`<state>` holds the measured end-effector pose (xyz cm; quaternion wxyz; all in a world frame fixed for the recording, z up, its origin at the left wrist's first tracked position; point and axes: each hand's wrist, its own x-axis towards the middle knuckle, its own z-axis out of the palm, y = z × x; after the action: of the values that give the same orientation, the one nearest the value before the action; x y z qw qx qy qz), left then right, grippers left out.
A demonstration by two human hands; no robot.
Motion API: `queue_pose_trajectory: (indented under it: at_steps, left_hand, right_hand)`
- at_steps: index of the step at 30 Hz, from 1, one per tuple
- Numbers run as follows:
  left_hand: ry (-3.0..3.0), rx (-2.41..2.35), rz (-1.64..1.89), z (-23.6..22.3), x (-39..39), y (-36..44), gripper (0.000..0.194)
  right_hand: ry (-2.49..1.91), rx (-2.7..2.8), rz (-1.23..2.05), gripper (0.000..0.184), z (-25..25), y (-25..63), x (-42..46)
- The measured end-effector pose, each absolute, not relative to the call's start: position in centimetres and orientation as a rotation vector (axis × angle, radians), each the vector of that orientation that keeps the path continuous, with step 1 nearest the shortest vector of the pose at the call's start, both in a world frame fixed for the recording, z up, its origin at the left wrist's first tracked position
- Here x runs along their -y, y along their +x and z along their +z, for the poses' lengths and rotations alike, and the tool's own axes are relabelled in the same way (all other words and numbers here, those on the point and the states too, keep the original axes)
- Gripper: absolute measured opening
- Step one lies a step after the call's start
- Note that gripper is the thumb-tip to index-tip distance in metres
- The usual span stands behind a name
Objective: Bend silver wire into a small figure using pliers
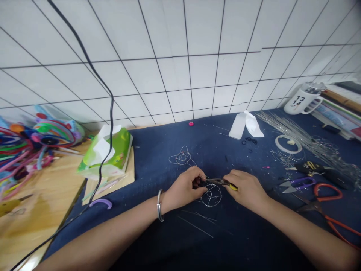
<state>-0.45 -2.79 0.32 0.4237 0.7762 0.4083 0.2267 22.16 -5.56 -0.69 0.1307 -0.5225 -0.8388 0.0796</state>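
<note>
My left hand (188, 186) pinches a round wire frame (212, 205), a thin silvery ring with curled wire inside it. In my right hand (244, 185) is a pair of pliers (216, 181) with yellow on the handle. The plier jaws reach left to the frame's upper edge, close to my left fingertips. Whether the jaws are clamped on the wire I cannot tell. Just behind my left hand a second looped wire piece (183, 157) lies on the dark blue cloth (158, 150). Several straight wires (196, 226) lie in front of the frame.
To the right are purple scissors (299, 184), red-handled cutters (316, 205), a wire coil (288, 144), a bundle of wires (296, 131) and a white mug (301, 99). At left, a green tissue pack (121, 146) stands behind a black cable (112, 109) that crosses the view.
</note>
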Motion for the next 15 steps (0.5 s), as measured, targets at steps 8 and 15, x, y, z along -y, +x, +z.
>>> queue_pose_trajectory:
  at_steps: [8,15]
  left_hand:
    - [1.893,-1.021,0.546,0.21,3.18,-0.44,0.011]
    - [1.874,-0.973,0.537,0.44,3.37,-0.45,0.014]
  right_hand:
    - [-1.512,2.541,-0.071,0.012,0.25,22.15,6.31]
    - [-1.528,2.527,-0.009,0.012,0.08,21.92,6.56]
